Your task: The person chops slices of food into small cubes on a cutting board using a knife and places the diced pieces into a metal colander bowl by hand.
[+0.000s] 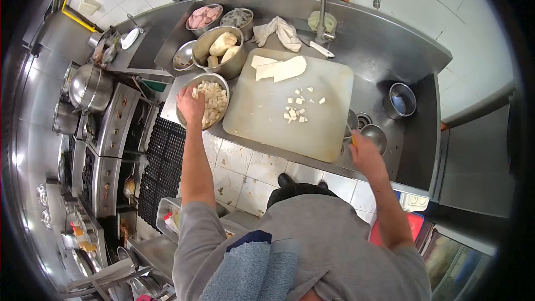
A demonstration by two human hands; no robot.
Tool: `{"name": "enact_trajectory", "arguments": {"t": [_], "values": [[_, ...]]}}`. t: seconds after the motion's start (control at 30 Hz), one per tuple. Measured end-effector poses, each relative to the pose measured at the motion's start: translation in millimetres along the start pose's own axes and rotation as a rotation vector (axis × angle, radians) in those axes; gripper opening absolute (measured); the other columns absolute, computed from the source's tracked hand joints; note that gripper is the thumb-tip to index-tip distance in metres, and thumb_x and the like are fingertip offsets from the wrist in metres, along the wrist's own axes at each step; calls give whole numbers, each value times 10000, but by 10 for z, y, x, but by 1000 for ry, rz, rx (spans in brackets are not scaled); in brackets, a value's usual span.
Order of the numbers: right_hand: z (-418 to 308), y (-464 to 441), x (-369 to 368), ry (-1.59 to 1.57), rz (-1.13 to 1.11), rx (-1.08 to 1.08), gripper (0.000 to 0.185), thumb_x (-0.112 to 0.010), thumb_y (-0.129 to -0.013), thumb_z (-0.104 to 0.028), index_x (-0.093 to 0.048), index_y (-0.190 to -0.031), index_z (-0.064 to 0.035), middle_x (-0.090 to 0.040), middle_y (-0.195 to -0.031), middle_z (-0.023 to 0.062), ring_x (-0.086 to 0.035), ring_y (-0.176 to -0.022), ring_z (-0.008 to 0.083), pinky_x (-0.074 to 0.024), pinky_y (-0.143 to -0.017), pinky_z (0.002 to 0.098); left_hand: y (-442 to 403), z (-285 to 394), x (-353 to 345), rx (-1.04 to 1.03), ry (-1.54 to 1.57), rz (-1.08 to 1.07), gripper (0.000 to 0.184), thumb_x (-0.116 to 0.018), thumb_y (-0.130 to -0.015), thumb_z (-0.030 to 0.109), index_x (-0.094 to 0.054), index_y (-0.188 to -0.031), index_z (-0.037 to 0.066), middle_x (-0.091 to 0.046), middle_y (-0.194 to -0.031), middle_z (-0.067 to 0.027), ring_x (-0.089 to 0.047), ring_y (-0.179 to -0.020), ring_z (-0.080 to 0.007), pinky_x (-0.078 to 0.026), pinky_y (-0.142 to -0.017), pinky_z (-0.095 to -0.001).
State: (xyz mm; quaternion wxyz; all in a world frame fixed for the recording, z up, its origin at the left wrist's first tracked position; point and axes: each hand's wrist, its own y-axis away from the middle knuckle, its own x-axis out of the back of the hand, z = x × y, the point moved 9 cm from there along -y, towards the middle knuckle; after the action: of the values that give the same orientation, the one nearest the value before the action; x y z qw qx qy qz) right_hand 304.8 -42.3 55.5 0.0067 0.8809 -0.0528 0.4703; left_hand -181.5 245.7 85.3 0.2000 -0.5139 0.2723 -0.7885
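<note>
White cubes [215, 103] fill a round steel bowl [216, 78], centre-left, under the left hand [192, 102], its grasp unclear; centre-right, the right hand [366, 153] clenches a yellow-handled knife [354, 140].

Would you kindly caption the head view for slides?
Left hand at a bowl of white cubes; right hand holds a yellow-handled tool.
</note>
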Motion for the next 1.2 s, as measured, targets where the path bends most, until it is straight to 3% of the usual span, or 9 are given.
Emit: {"name": "enact_trajectory", "arguments": {"t": [0.07, 0.2, 0.3, 0.4, 0.5, 0.67, 0.87, 0.97, 1.2], "values": [[-23, -8, -177, -18, -91, -25, 389, -581, -961, -166, -500, -1318, -32, -646, -1019, 271, -634, -961, 474, -513, -804, 540, 34, 236, 108, -10, 66, 44, 322, -696, -784, 137, -708, -1088, 33, -664, -1099, -222, -617, -1023, -406, -485, -939, -492], [-234, 62, -339, 19, -252, -59, 441, -594, -956, -154, -507, -1377, -56, -648, -1017, 271, -615, -963, 484, -512, -835, 517, 273, 1174, -88, -129, 363, -210, 310, -689, -792, 103, -704, -1092, 29, -672, -1130, -190, -620, -1052, -400, -489, -960, -476], [-254, 156, -355, -143, -24, 293, 443, -573, -976, -161, -459, -1389, -48, -648, -900, 199, -675, -800, 379, -555, -675, 445, 787, 1952, -417, -225, 449, -442, 305, -681, -830, 105, -698, -1125, 30, -662, -1199, -186, -607, -1133, -384, -479, -1029, -452], [-33, 272, -299, -522, -345, -291, 433, -544, -1014, -188, -423, -1406, -47, -610, -811, 112, -636, -602, 209, -515, -490, 335, 1190, 2277, -859, -287, 499, -474, 404, -672, -870, 169, -648, -1248, 30, -620, -1293, -201, -558, -1228, -371, -455, -1075, -440], [294, 433, -514, -1037, -321, -412, 425, -530, -1039, -215, -428, -1420, -58, -573, -785, 55, -535, -512, 96, -443, -412, 251, 1353, 2451, -1052, -269, 454, -475, 483, -660, -888, 216, -593, -1326, 23, -581, -1346, -218, -522, -1271, -374, -439, -1089, -445], [410, 617, -709, -1226, -343, -441, 390, -515, -1053, -250, -445, -1388, -64, -571, -801, 56, -553, -555, 128, -461, -435, 283, 1530, 2648, -1090, -291, 671, -800, 539, -661, -887, 242, -549, -1354, -5, -522, -1408, -254, -467, -1328, -402, -403, -1124, -463], [239, 627, -1018, -1287, -398, -473, 344, -487, -1064, -256, -454, -1367, -96, -564, -821, 59, -541, -555, 129, -465, -444, 297, 1498, 2807, -892, -278, 479, -444, 511, -665, -902, 243, -575, -1341, -2, -541, -1410, -234, -504, -1302, -381, -430, -1095, -444], [41, 606, -1116, -1240, -390, -468, 342, -484, -1063, -240, -446, -1369, -90, -556, -817, 61, -543, -559, 133, -472, -449, 308, 1535, 2876, -1039, -175, 479, -498, 481, -658, -910, 226, -592, -1325, -7, -536, -1416, -240, -498, -1313, -387, -427, -1099, -439], [-296, 498, -1424, -1223, -354, -433, 413, -476, -1053, -215, -380, -1428, -72, -564, -822, 73, -563, -553, 148, -490, -455, 323, 1563, 2842, -1118, 22, 527, -331, 288, -600, -915, 81, -689, -1164, -35, -656, -1239, -239, -619, -1141, -385, -508, -990, -423]]}}
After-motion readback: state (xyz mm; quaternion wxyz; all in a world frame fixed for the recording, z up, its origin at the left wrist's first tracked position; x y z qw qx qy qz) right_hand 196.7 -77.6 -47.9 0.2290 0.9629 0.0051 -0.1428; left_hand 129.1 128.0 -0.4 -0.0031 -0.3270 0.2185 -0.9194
